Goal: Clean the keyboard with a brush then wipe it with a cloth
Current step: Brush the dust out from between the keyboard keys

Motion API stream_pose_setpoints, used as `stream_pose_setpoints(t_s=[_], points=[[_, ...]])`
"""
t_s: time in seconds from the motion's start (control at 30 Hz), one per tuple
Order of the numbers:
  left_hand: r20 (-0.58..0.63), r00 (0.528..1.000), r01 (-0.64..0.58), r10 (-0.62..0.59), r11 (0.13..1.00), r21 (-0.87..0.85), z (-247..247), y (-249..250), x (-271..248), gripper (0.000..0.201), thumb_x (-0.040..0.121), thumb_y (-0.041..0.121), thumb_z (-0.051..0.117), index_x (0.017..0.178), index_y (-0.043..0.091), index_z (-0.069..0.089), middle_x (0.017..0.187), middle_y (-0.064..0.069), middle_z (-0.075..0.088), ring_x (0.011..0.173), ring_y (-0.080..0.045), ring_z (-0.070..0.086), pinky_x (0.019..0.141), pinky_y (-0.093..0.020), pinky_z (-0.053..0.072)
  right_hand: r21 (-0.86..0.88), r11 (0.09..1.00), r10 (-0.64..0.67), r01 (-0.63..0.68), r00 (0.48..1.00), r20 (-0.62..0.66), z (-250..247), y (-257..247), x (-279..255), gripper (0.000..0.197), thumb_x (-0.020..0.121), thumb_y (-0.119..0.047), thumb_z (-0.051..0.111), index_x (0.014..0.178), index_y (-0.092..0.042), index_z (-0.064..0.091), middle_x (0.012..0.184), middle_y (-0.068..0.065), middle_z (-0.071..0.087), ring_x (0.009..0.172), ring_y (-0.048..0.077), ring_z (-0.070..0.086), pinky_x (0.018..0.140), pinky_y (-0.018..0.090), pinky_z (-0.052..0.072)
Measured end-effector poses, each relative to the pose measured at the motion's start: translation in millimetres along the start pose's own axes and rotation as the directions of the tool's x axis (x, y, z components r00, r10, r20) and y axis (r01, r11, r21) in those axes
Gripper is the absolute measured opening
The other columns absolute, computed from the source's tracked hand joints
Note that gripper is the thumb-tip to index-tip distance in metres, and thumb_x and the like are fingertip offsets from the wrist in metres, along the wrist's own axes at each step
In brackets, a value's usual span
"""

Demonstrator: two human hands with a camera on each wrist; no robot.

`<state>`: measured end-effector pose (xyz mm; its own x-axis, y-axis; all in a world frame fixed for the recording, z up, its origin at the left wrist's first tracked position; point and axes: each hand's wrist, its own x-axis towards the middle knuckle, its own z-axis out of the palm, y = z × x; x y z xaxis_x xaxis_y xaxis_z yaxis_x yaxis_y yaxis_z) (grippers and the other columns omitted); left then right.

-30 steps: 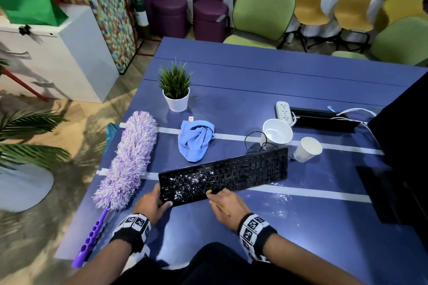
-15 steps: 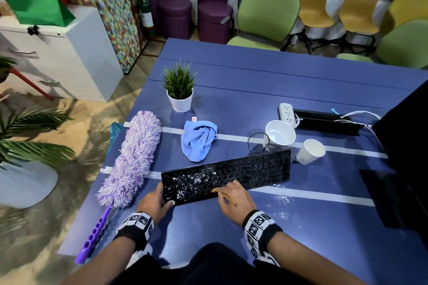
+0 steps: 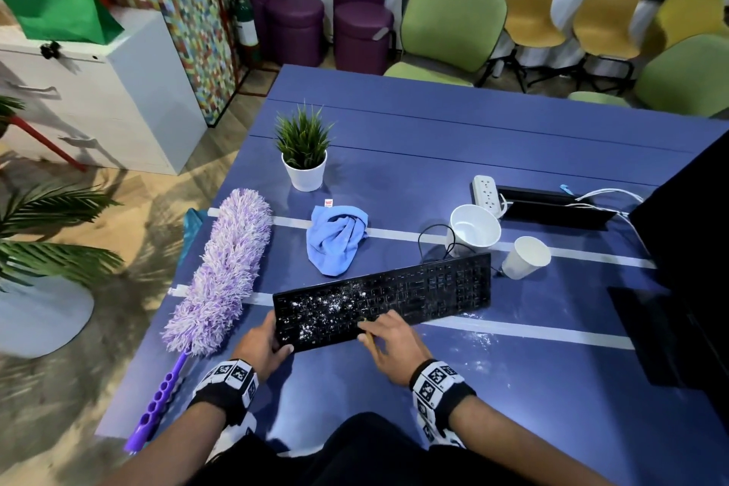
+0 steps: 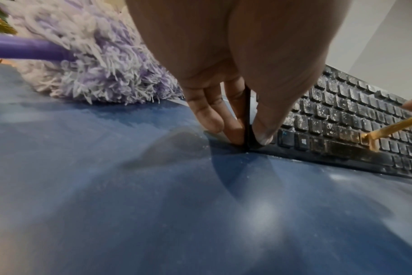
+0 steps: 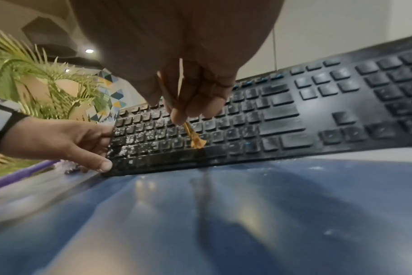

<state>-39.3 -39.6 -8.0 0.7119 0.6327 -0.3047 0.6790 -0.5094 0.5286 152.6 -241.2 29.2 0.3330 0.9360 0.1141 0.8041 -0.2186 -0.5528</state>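
Note:
A black keyboard (image 3: 394, 296) lies on the blue table (image 3: 434, 146), its left half speckled with white dust (image 3: 319, 308). My left hand (image 3: 268, 343) grips the keyboard's near left corner (image 4: 248, 130), thumb on top and fingers at its edge. My right hand (image 3: 388, 343) pinches a small brush with a thin wooden handle; its orange bristles (image 5: 196, 141) touch the bottom key row (image 4: 370, 138). A crumpled blue cloth (image 3: 335, 237) lies behind the keyboard.
A purple fluffy duster (image 3: 225, 272) lies left of the keyboard. Behind it stand a potted plant (image 3: 303, 154), two white cups (image 3: 475, 227) (image 3: 524, 256), a power strip (image 3: 487, 191) and cables. A dark monitor (image 3: 686, 225) stands at the right. Chairs line the far wall.
The right hand with the brush has shifted a little to the right along the keyboard's front rows. The left hand keeps its grip on the corner.

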Motion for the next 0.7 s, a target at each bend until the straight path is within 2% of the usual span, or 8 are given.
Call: stream_pose_setpoints(t_s=[0.07,0.2,0.33,0.37,0.5,0.57,0.6,0.7], points=[[0.011,1.0,-0.008,0.008,1.0,0.01,-0.7,-1.6,-1.0,0.07,0.079,0.027,0.068,0.138,0.016,0.031,0.073,0.003,0.058,0.074,-0.022,0.059,0.068,-0.03,0.047,0.049,0.999,-0.003,0.002,1.0,0.012,4.6,-3.3,-0.9,0.042,0.097,-0.042,0.04,0.111,-0.015,0.068,0.079,0.0,0.061,0.081,0.015,0.048,0.076,0.025,0.045],[-0.003,1.0,-0.005,0.005,1.0,0.003,-0.3,-2.0,-3.2,0.072,0.079,0.027,0.069,0.138,0.018,0.03,0.075,0.002,0.06,0.077,-0.024,0.062,0.07,-0.031,0.049,0.057,0.998,0.046,-0.04,0.992,-0.115,2.3,0.7,0.0,0.023,0.091,-0.023,0.052,0.098,-0.015,0.072,0.071,-0.001,0.064,0.07,0.01,0.045,0.069,0.025,0.045],[-0.005,1.0,-0.007,0.007,1.0,-0.007,-1.6,-3.3,-3.8,0.071,0.079,0.027,0.069,0.139,0.02,0.031,0.076,0.002,0.062,0.078,-0.024,0.062,0.071,-0.031,0.049,0.005,0.998,-0.066,0.066,0.993,0.099,15.0,-7.0,4.6,0.036,0.096,-0.032,0.041,0.118,-0.018,0.066,0.085,-0.001,0.07,0.078,0.011,0.049,0.078,0.019,0.039],[-0.003,1.0,-0.013,0.013,1.0,-0.008,-1.4,-4.2,-3.9,0.072,0.079,0.027,0.069,0.139,0.019,0.03,0.076,0.002,0.062,0.079,-0.025,0.063,0.071,-0.031,0.049,-0.007,0.998,-0.06,0.061,0.993,0.099,14.6,-7.7,5.2,0.036,0.095,-0.032,0.041,0.118,-0.02,0.067,0.085,-0.002,0.071,0.076,0.011,0.049,0.077,0.019,0.04],[-0.008,1.0,-0.021,0.021,1.0,0.022,0.5,-4.8,-6.2,0.07,0.081,0.027,0.068,0.139,0.018,0.031,0.077,0.002,0.062,0.083,-0.026,0.065,0.071,-0.031,0.048,0.015,0.997,0.074,-0.074,0.996,-0.046,-9.7,2.7,1.2,0.023,0.086,-0.027,0.054,0.093,-0.024,0.076,0.066,-0.011,0.068,0.064,0.009,0.05,0.062,0.019,0.046],[-0.012,1.0,-0.014,0.015,0.999,0.03,2.5,-5.1,-6.4,0.069,0.082,0.027,0.068,0.139,0.018,0.03,0.079,0.001,0.063,0.084,-0.025,0.065,0.07,-0.03,0.048,0.069,0.99,0.132,-0.127,0.989,-0.072,-22.4,10.1,-3.6,0.018,0.084,-0.023,0.06,0.09,-0.025,0.077,0.065,-0.025,0.059,0.065,0.002,0.05,0.061,0.01,0.042],[-0.012,1.0,-0.012,0.013,1.0,0.029,3.3,-5.6,-6.7,0.069,0.082,0.026,0.068,0.139,0.018,0.03,0.079,0.001,0.062,0.084,-0.026,0.065,0.07,-0.03,0.047,0.104,0.985,0.15,-0.141,0.986,-0.078,-28.4,11.8,-4.5,0.017,0.083,-0.022,0.062,0.09,-0.025,0.077,0.067,-0.028,0.057,0.065,0.0,0.051,0.062,0.009,0.043],[-0.011,1.0,-0.02,0.02,1.0,0.019,4.5,-5.7,-6.1,0.067,0.082,0.025,0.068,0.138,0.016,0.031,0.079,-0.002,0.064,0.083,-0.026,0.065,0.07,-0.031,0.047,0.159,0.974,0.188,-0.161,0.966,-0.176,-41.3,17.8,-0.8,0.017,0.081,-0.023,0.064,0.09,-0.028,0.077,0.074,-0.011,0.068,0.067,-0.001,0.057,0.063,0.011,0.047]])
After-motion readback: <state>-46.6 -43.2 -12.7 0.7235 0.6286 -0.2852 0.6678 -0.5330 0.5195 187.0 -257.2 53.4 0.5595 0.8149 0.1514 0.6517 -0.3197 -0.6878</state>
